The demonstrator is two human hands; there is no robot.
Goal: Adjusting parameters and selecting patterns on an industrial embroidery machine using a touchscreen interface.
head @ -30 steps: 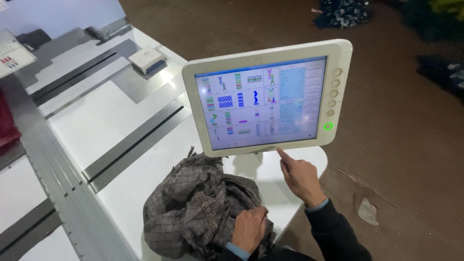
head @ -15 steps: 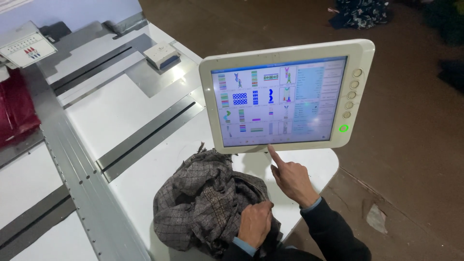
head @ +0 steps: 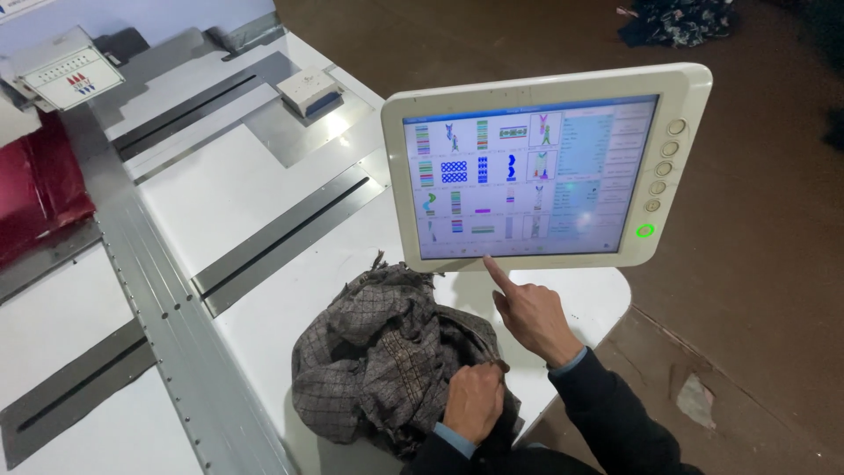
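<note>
Two hands, left hand (head: pixel 473 400) clutching checked cloth (head: pixel 387 361), right hand (head: pixel 532 317) released, white table (head: pixel 229 189), brown floor (head: pixel 756 290)

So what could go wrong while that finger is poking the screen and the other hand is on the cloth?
The right hand points at the bottom edge of the touch screen, where the small pictures sit close together, so it might hit the wrong one. The bunched checked cloth under the left hand lies near the edge of the white table and could slide off.
</note>
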